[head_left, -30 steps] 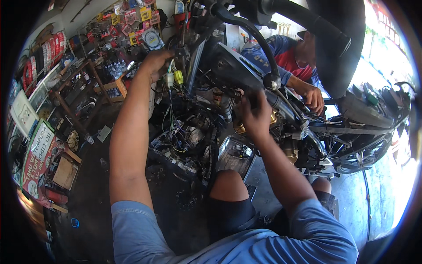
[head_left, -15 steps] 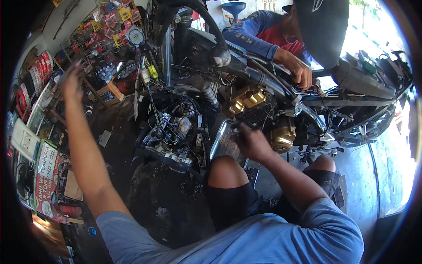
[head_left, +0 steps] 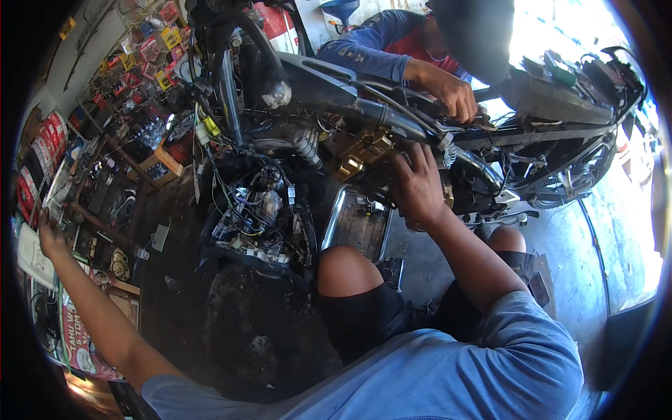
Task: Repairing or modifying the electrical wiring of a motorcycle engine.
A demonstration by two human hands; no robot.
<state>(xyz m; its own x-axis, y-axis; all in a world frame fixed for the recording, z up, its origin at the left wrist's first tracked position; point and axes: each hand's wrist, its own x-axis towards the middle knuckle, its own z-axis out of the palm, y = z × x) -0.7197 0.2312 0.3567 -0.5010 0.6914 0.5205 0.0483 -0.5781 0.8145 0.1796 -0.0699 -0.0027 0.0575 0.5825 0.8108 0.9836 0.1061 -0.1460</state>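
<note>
My right hand (head_left: 420, 183) lies against the engine (head_left: 381, 168) of a partly stripped motorcycle, its fingers spread over the black finned part beside the gold-coloured cover (head_left: 360, 150). I see nothing held in it. Far out to the left, my left hand (head_left: 51, 236) is beside a white plastic box (head_left: 33, 260) at the edge of a glass-fronted display case. Its fingers look stretched and apart, with no object visible in them. Below the engine, a rectangular metal tray (head_left: 327, 234) rests on the floor near my knee.
Across the motorcycle, a co-worker's hand (head_left: 455, 98) works at the frame below the seat (head_left: 563, 101). A dark body panel with loose wiring (head_left: 262, 210) stands left of the tray. Packaged parts (head_left: 150, 49) hang on the left wall, above a wooden box of bottles (head_left: 162, 166).
My left hand has swung down and outward to the white box. My right hand has moved up from above the tray onto the engine. The view has shifted slightly.
</note>
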